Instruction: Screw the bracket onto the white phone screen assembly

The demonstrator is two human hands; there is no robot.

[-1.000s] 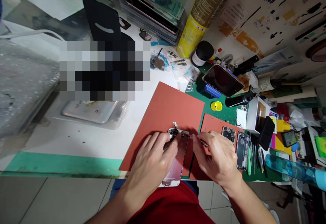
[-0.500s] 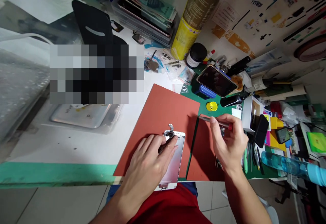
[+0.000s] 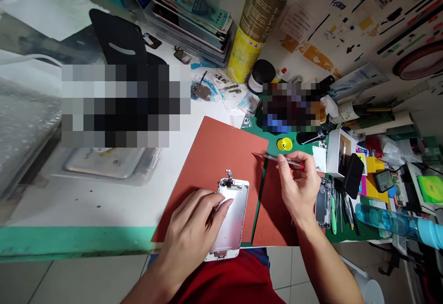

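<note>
A white-edged phone screen panel (image 3: 233,221) lies back side up on a reddish-brown mat (image 3: 221,145), a small flex cable sticking up at its far end. Over the panel's left edge rests my left hand (image 3: 197,218), thumb and index finger curved with a gap between the tips and nothing visible between them. My right hand (image 3: 299,186) grips a thin screwdriver (image 3: 273,157) with a red end, its tip pointing left above the mat. Partly behind my right wrist, an opened phone body (image 3: 323,202) lies at the mat's right side.
A yellow cap (image 3: 284,144) stands beyond the mat. Farther back are a yellow spray can (image 3: 247,32) and a black jar (image 3: 262,76). Pens, a white box (image 3: 339,154) and a blue bottle (image 3: 398,221) crowd the right. A clear case (image 3: 104,163) lies left.
My left hand has drawn back from the panel's far end, its fingertips now lower. My right hand has shifted left with the screwdriver, and more of the opened phone body shows.
</note>
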